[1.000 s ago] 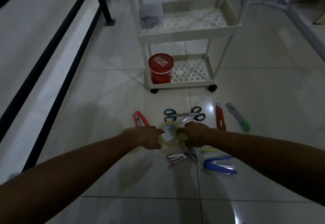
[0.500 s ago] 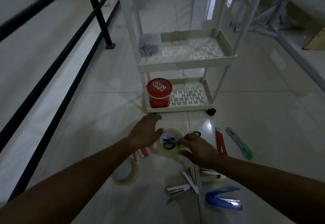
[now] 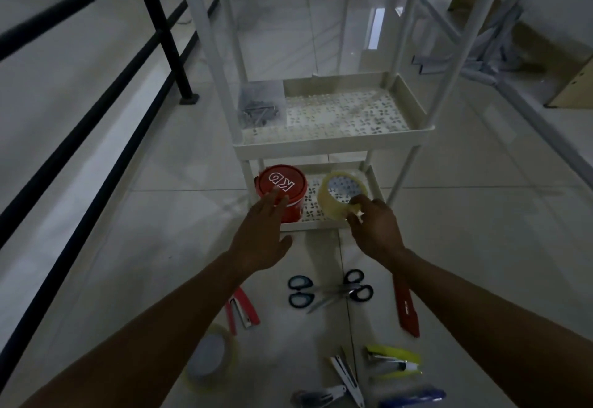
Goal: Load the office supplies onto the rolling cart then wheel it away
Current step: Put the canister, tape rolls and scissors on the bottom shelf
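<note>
My right hand (image 3: 375, 228) grips a roll of clear tape (image 3: 335, 199) by its lower edge, holding it tilted over the front of the white rolling cart's bottom shelf (image 3: 321, 224). My left hand (image 3: 261, 237) is flat with fingers apart, its fingertips at the red lidded tub (image 3: 282, 188) standing on that shelf. A second tape roll (image 3: 210, 358) lies on the floor under my left forearm. Two pairs of scissors (image 3: 327, 292), a red stapler (image 3: 242, 310), a red cutter (image 3: 406, 306), a yellow stapler (image 3: 393, 361) and a blue stapler (image 3: 414, 398) lie on the tiles.
A clear box of dark clips (image 3: 261, 107) sits on the cart's middle shelf (image 3: 333, 144). A black railing (image 3: 96, 112) runs along the left. White metal frames (image 3: 500, 64) and a wooden board (image 3: 574, 87) stand at the right.
My right hand has lifted the tape roll off the floor and carried it forward to the cart's bottom shelf. My left hand moved forward to the red tub. The view tilted up.
</note>
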